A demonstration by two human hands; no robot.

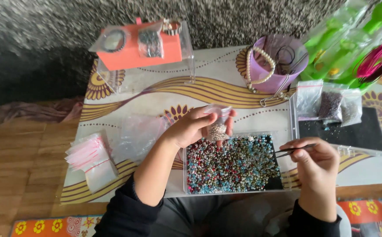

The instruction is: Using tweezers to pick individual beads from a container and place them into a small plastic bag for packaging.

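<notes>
Hands: left (195, 127) grasps a bead bag (218, 125), right (316, 162) grasps tweezers (294, 150), over patterned table (156, 94), grey rug (46, 39) beyond.

A small clear bag (218, 124) of pale beads is hanging upright over the bead-filled clear tray (234, 164), while thin dark tweezers (292, 150) are lying level beside it.

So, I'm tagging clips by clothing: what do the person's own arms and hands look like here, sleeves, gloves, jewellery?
Both hands are bare, with no gloves. The left hand and right hand show no ring, watch or bracelet that I can make out. Both arms wear dark, black-looking long sleeves: the left sleeve is pushed up, leaving the forearm bare; the right sleeve ends past the wrist. No markings visible.
</notes>
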